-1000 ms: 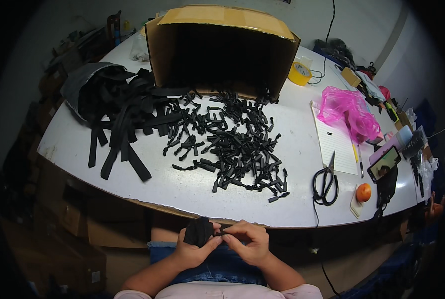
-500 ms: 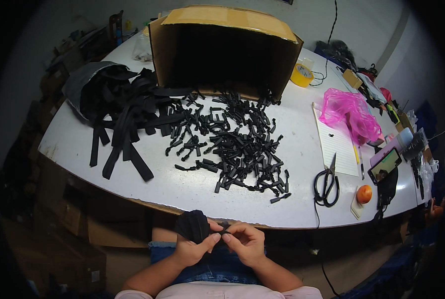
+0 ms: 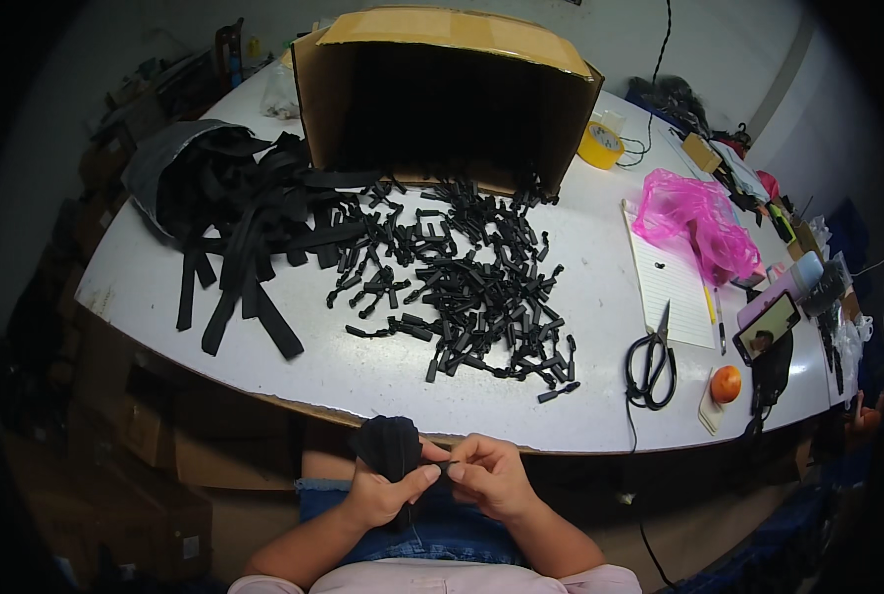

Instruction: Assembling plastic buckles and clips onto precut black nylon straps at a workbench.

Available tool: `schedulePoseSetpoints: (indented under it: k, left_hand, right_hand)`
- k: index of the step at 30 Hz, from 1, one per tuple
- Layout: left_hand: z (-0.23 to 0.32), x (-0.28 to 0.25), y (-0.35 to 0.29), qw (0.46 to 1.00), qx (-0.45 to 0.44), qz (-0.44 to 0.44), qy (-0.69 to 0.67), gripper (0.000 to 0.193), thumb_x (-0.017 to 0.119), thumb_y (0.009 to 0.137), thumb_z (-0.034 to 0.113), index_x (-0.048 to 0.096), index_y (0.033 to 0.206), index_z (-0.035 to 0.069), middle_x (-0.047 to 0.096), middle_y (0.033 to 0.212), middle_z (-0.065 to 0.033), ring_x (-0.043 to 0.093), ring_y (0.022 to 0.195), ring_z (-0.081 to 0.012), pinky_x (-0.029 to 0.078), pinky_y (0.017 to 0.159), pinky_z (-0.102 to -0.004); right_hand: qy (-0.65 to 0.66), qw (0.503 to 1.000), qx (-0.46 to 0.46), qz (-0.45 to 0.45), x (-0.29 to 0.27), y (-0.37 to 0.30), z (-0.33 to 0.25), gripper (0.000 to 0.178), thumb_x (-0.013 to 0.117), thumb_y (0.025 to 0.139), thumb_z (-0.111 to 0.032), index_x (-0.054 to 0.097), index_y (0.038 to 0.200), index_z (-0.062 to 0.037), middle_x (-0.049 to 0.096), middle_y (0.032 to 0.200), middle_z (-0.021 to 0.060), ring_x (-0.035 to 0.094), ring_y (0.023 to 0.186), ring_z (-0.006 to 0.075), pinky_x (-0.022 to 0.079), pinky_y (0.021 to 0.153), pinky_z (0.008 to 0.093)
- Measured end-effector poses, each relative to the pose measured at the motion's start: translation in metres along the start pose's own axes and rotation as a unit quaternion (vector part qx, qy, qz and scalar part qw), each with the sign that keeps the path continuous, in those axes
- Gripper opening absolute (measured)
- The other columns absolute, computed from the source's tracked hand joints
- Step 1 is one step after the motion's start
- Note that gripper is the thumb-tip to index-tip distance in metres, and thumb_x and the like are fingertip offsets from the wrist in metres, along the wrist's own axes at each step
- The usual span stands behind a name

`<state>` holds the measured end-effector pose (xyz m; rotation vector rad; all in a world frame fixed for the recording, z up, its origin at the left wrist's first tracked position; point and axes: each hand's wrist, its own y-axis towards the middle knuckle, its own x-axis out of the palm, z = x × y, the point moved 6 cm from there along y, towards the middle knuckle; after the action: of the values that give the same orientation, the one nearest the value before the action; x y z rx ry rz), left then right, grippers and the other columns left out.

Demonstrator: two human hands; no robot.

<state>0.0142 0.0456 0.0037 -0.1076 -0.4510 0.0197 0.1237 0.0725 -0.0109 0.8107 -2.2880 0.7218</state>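
Head view of a person's two hands just below the near edge of a white table [image 3: 585,277], above a denim garment [image 3: 328,503] on the lap. A folded black fabric bundle [image 3: 387,445] rises from the left hand [image 3: 377,495]; its broad, fanned end points up and away from the body, and a narrow dark tail [image 3: 405,517] shows beneath the hand. A small dark piece [image 3: 446,466] lies to the right of the bundle, in the narrow gap where the two hands meet; its long axis appears to run crosswise from hand to hand, although it is too small and too covered to settle. Both hands are about equally near to it. The left hand is curled around the bundle, its thumb extended toward the piece. The right hand [image 3: 496,480] is partly closed, thumb and forefinger pinching the piece; whether its remaining fingers hold anything cannot be told. Beyond the hands, well apart from them, lies a heap of black cord-ended tabs [image 3: 476,282], with black strips [image 3: 232,297] spilling from a grey bag [image 3: 150,188] to its left and black-handled scissors [image 3: 650,371] to its right
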Motion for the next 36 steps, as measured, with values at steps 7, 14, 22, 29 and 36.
schedulePoseSetpoints:
  k: [7, 14, 22, 29, 36]
  left_hand:
    - [0.0, 0.002, -0.002, 0.996, 0.008, 0.057, 0.063, 0.012, 0.055, 0.074, -0.002, 0.055, 0.086, -0.001, 0.053, 0.072, -0.0028, 0.046, 0.056, -0.0053, 0.039, 0.051, -0.018]
    - [0.008, 0.002, -0.005, 0.987, 0.056, 0.067, 0.133, 0.013, 0.055, 0.073, -0.004, 0.055, 0.086, -0.001, 0.054, 0.079, -0.0032, 0.048, 0.068, -0.0056, 0.041, 0.063, -0.0192]
    - [0.02, 0.011, -0.002, 0.99, 0.046, 0.005, 0.131, 0.016, 0.056, 0.075, 0.001, 0.055, 0.091, -0.001, 0.053, 0.075, -0.0012, 0.045, 0.06, -0.0032, 0.038, 0.055, -0.0166]
    - [0.011, 0.005, -0.002, 0.972, 0.058, -0.058, 0.221, 0.021, 0.057, 0.077, 0.005, 0.053, 0.097, 0.001, 0.053, 0.081, -0.0025, 0.049, 0.073, -0.0081, 0.041, 0.066, -0.0208]
    - [0.008, 0.004, -0.006, 0.993, 0.014, 0.014, 0.115, 0.017, 0.06, 0.075, 0.005, 0.055, 0.092, 0.002, 0.053, 0.077, -0.0008, 0.048, 0.07, -0.0054, 0.04, 0.063, -0.0192]
  right_hand:
    - [-0.333, 0.872, -0.343, 0.104, 0.007, -0.01, -0.017, 0.004, 0.056, 0.077, -0.003, 0.053, 0.077, -0.0001, 0.047, 0.064, -0.0009, 0.037, 0.048, 0.0036, 0.028, 0.042, 0.0168]
    - [-0.312, 0.909, -0.264, 0.081, 0.004, -0.006, -0.01, 0.006, 0.055, 0.078, -0.006, 0.053, 0.077, 0.0002, 0.047, 0.067, -0.0005, 0.039, 0.054, 0.0033, 0.032, 0.048, 0.0168]
    - [-0.201, 0.963, -0.18, 0.012, 0.001, -0.004, -0.005, 0.01, 0.051, 0.083, -0.01, 0.052, 0.082, -0.0002, 0.047, 0.072, 0.0, 0.04, 0.059, 0.0042, 0.033, 0.052, 0.017]
    - [-0.173, 0.973, -0.151, -0.004, 0.0, -0.006, -0.004, 0.006, 0.048, 0.083, -0.006, 0.049, 0.084, -0.0002, 0.044, 0.069, 0.0004, 0.037, 0.052, 0.0042, 0.029, 0.043, 0.0174]
    - [-0.372, 0.856, -0.355, 0.058, 0.007, -0.014, -0.022, 0.008, 0.054, 0.079, -0.007, 0.053, 0.081, 0.0007, 0.052, 0.068, 0.0054, 0.046, 0.053, 0.012, 0.038, 0.049, 0.0207]
